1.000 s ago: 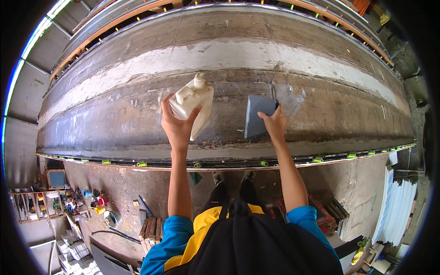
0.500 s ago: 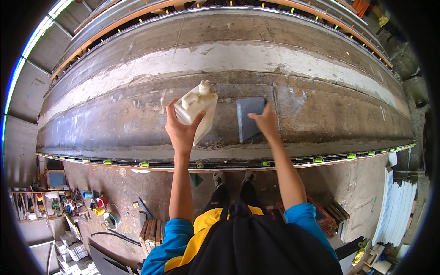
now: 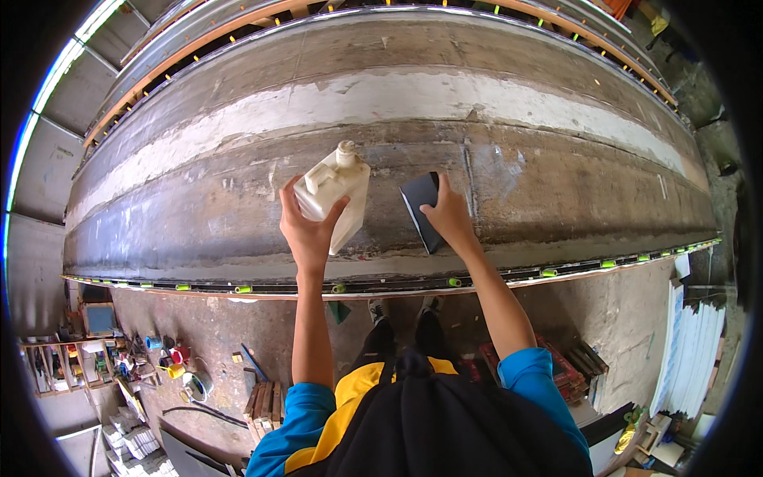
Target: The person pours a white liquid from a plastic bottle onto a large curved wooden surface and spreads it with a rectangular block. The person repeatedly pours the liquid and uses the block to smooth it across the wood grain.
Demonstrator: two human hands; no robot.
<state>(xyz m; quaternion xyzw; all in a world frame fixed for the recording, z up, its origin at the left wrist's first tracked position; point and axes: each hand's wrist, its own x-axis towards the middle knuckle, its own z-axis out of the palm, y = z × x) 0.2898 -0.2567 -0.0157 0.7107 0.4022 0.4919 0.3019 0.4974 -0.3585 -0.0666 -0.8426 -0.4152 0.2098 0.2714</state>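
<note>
A whitish plastic jug (image 3: 340, 187) with a moulded handle and a capped neck tilts over the worktable. Around its lower side wrap the fingers of my left hand (image 3: 310, 230), thumb on the near face. To the right, my right hand (image 3: 450, 213) grips a thin dark grey sheet (image 3: 419, 208), which looks like sandpaper, by its right edge with the thumb on top. The sheet is tilted with a pale edge on its left. Beneath both lies the long stained worktable (image 3: 548, 191), brown and grey, with a white band (image 3: 381, 95) along it.
Green clips (image 3: 455, 282) line the table's near edge. Beyond the far edge run orange rails (image 3: 230, 28). On the floor behind me are stacked wooden blocks (image 3: 265, 404), buckets (image 3: 195, 387) and, at the right, long white strips (image 3: 691, 350).
My right hand has drawn the grey sheet slightly left and turned it steeper, so it looks narrower and darker. The jug and my left hand have shifted slightly left.
</note>
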